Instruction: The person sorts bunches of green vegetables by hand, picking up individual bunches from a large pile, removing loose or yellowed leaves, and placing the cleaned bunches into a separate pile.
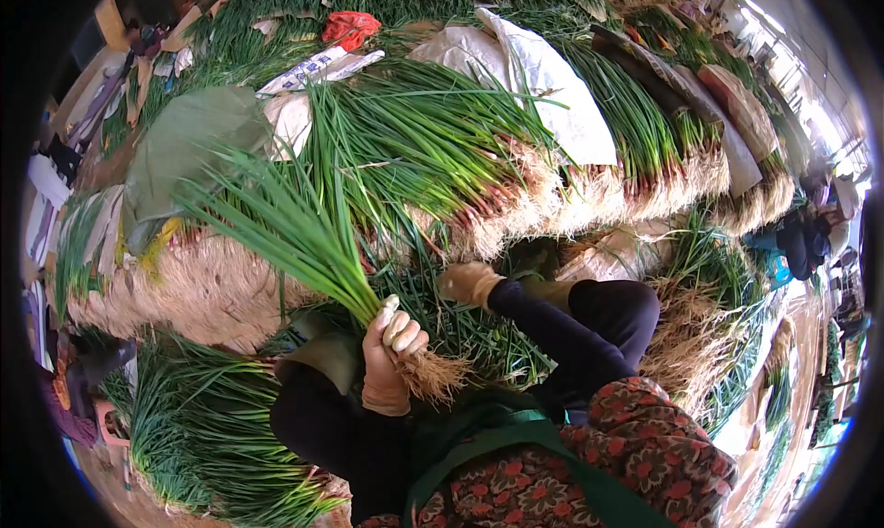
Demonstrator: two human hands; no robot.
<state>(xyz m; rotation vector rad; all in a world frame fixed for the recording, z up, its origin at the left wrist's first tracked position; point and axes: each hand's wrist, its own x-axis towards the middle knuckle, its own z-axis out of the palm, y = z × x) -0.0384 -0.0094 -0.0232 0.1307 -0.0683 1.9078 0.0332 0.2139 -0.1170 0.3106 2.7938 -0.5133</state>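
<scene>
My left hand (pixel 394 346), in a pale glove, is closed around a bunch of green onions (pixel 322 263). The bunch is tilted, its long leaves fanning up to the left and its tan roots (pixel 431 375) hanging out below the fist. My right hand (pixel 469 284), also gloved, is to the right of the bunch and apart from it, low over loose green leaves (pixel 497 339). Its fingers look curled, but their tips are hidden, and what they hold, if anything, does not show. Just beyond it lies a thick row of green onions (pixel 433 150) with roots facing me.
A white sack (pixel 552 95) and a greenish plastic sheet (pixel 189 150) cover parts of the onion rows. A red bag (pixel 351 29) lies at the back. More onions (pixel 221 427) are heaped at my left, and a rooty pile (pixel 691 339) is at my right. My knee (pixel 626 312) juts up between.
</scene>
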